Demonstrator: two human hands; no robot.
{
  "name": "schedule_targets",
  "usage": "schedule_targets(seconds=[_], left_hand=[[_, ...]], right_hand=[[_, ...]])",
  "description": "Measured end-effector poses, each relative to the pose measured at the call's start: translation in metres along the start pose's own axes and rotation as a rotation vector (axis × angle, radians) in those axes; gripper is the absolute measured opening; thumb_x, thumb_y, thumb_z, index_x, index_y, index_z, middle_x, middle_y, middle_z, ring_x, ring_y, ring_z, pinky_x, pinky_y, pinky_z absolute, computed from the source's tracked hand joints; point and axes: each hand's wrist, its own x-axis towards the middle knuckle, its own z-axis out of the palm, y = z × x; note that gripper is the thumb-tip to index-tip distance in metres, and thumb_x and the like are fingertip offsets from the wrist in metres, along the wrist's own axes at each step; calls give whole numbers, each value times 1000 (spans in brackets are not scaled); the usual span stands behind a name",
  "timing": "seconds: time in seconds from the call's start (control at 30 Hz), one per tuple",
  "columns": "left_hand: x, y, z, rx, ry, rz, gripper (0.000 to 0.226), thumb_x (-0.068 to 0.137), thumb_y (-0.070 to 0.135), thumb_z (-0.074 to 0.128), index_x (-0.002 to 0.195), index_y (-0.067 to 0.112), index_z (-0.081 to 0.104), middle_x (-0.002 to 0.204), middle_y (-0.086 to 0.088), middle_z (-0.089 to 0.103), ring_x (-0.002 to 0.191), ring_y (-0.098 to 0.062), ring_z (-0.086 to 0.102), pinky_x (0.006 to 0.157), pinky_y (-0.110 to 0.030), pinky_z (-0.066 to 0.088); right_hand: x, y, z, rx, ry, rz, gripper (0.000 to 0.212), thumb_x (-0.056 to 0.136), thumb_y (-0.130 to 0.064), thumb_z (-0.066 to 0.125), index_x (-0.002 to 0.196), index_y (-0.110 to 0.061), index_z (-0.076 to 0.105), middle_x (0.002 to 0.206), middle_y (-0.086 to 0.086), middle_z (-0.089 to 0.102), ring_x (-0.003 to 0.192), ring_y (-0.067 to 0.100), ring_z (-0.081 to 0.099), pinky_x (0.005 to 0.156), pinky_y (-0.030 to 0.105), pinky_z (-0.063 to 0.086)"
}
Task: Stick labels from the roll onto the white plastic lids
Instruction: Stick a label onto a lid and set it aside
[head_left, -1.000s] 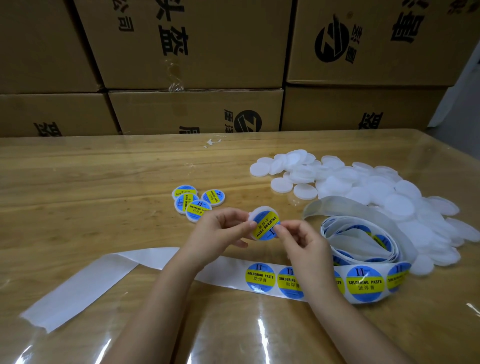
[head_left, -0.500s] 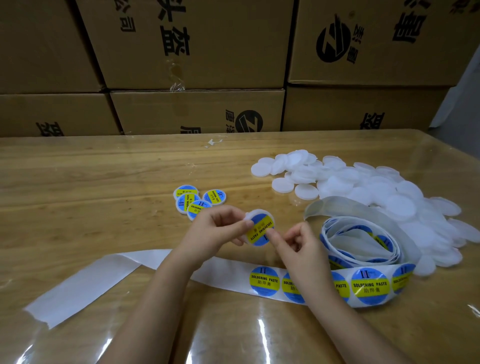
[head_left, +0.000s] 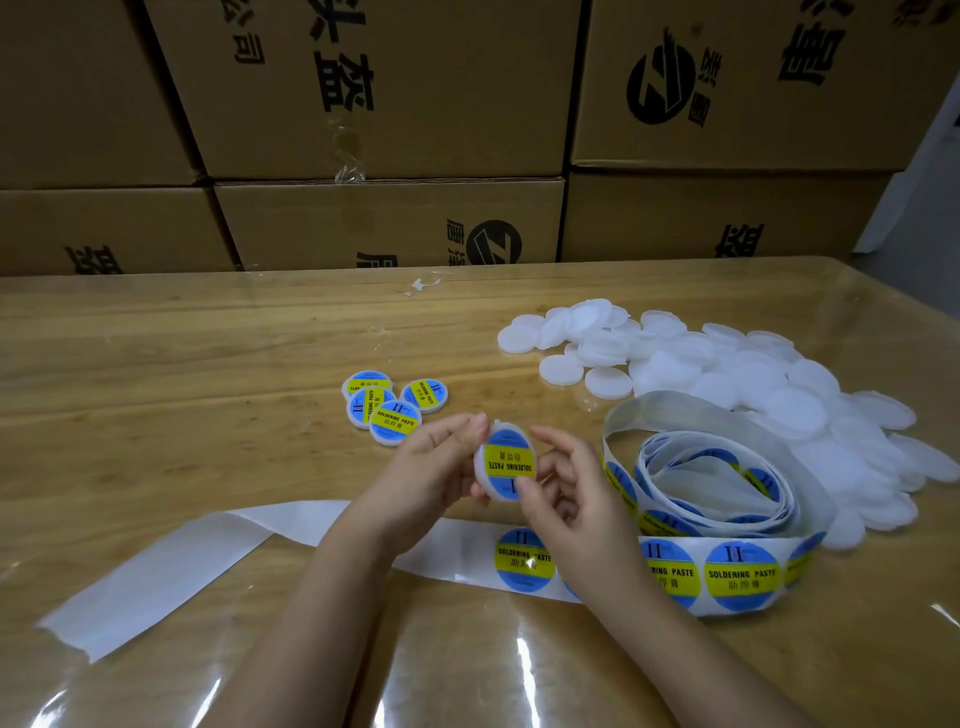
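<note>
I hold one white plastic lid (head_left: 506, 460) above the table, its blue and yellow "soldering paste" label facing me. My left hand (head_left: 431, 473) grips the lid's left edge with thumb and fingers. My right hand (head_left: 566, 488) pinches its lower right edge, thumb on the label. The label roll (head_left: 717, 488) lies loosely coiled to the right, and its strip (head_left: 737, 571) with several labels runs under my wrists. A pile of bare white lids (head_left: 727, 374) lies at the back right. Several labelled lids (head_left: 387, 402) sit in a small cluster behind my left hand.
An empty backing strip (head_left: 171, 566) trails off to the front left. The wooden table (head_left: 156, 374) has a glossy clear cover. Stacked cardboard boxes (head_left: 389, 104) wall off the far edge. A small scrap (head_left: 423, 285) lies near the boxes.
The lid has turned in my hands, so the label now reads upside down. My right fingers have spread out along the lid's right edge.
</note>
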Motion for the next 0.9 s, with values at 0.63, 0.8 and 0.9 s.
schedule_targets(seconds=[0.63, 0.8, 0.9], left_hand=[[0, -10, 16, 58, -165, -87, 36, 91, 33, 44, 78, 0, 53, 45, 9, 46, 43, -6, 39, 48, -17, 40], [0, -7, 15, 6, -108, -49, 41, 91, 33, 42, 56, 23, 61, 41, 9, 40, 41, -7, 37, 46, -18, 37], [0, -5, 13, -44, -30, -35, 41, 91, 34, 41, 65, 20, 70, 39, 11, 41, 40, -5, 38, 45, -17, 35]], right_hand=[[0, -4, -5, -8, 67, -5, 26, 86, -55, 48, 80, -30, 52, 66, -12, 56, 59, 5, 55, 54, 17, 42], [1, -7, -6, 119, 30, 75, 20, 95, -41, 46, 85, -30, 59, 66, -7, 59, 55, 2, 52, 50, 18, 41], [1, -10, -6, 162, -22, 65, 20, 90, -33, 47, 99, -25, 63, 75, -11, 66, 64, 1, 58, 59, 17, 44]])
